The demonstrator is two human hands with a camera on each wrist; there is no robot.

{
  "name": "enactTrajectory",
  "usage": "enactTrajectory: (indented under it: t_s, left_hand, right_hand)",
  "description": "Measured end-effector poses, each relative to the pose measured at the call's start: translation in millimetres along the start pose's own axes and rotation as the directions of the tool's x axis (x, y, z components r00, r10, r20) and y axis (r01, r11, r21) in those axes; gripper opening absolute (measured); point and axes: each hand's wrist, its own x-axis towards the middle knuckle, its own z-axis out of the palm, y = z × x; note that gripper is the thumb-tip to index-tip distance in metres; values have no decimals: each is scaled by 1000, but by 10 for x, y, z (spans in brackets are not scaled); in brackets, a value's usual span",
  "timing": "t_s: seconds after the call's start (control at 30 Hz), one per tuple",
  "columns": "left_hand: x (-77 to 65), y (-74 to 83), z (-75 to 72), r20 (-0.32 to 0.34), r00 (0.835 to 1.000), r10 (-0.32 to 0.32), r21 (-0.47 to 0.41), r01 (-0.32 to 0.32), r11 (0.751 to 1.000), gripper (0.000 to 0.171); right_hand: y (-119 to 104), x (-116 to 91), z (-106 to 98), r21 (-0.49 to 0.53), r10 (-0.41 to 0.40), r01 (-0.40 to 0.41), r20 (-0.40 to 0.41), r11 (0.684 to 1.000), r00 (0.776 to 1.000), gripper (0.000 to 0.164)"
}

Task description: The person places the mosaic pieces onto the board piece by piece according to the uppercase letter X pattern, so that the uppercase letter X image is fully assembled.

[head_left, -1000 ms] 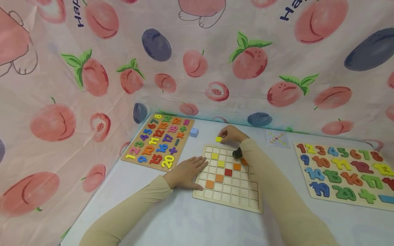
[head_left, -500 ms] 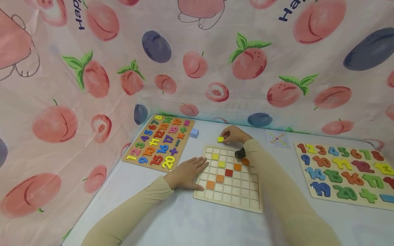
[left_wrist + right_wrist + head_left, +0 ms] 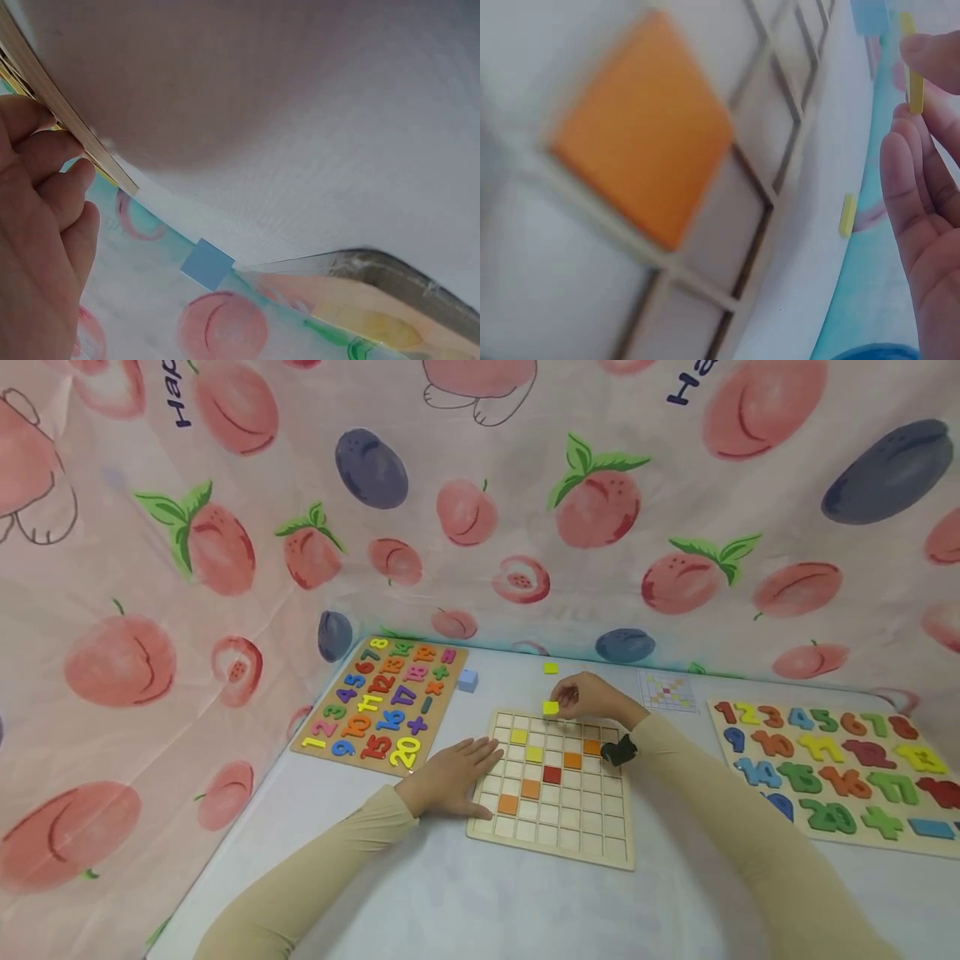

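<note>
A wooden grid board [image 3: 592, 822] lies on the table with yellow, orange and red square tiles in some cells; a red tile [image 3: 552, 775] is near its middle. My left hand [image 3: 453, 777] rests on the board's left edge, fingers spread and straight in the head view. Just past the board's far edge, my right hand [image 3: 588, 695] pinches a yellow tile [image 3: 551, 707] between thumb and fingers. The right wrist view shows that yellow tile [image 3: 913, 71] edge-on. A second yellow tile [image 3: 551, 668] lies on the table farther back. An orange tile [image 3: 649, 131] looms close in the right wrist view.
A number puzzle board [image 3: 382, 710] lies at the left and another number board [image 3: 847, 777] at the right. A light blue cube [image 3: 467, 681] sits behind the grid board. A printed pattern card [image 3: 666, 690] lies behind my right forearm. Fruit-print cloth [image 3: 480, 527] hangs at the back.
My right hand has moved to the right with the yellow tile in its pinch. The yellow tile farther back has come into sight. My left hand stays on the board.
</note>
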Motion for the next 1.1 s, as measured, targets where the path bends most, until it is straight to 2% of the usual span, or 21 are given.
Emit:
enactTrajectory:
  t_s: [0.23, 0.47, 0.63, 0.83, 1.1]
  left_hand:
    - [7, -9, 2, -14, 1000, 6, 29, -5, 1000, 99]
    - [13, -11, 1, -11, 1000, 10, 18, -10, 1000, 99]
    - [13, -18, 14, -19, 1000, 8, 20, -8, 1000, 99]
    - [8, -13, 11, -13, 1000, 7, 21, -7, 1000, 100]
    - [1, -5, -22, -8, 1000, 8, 18, -8, 1000, 99]
  right_hand:
    - [-103, -355, 85, 5, -39, 39, 19, 999, 999, 16]
    - [-245, -718, 188, 2, -96, 96, 40, 995, 995, 20]
    - [-305, -920, 293, 27, -91, 90, 51, 996, 995, 21]
    - [-281, -1057, 426, 17, -72, 72, 45, 997, 996, 20]
    - [-219, -1079, 550, 20, -18, 17, 54, 1000, 998, 21]
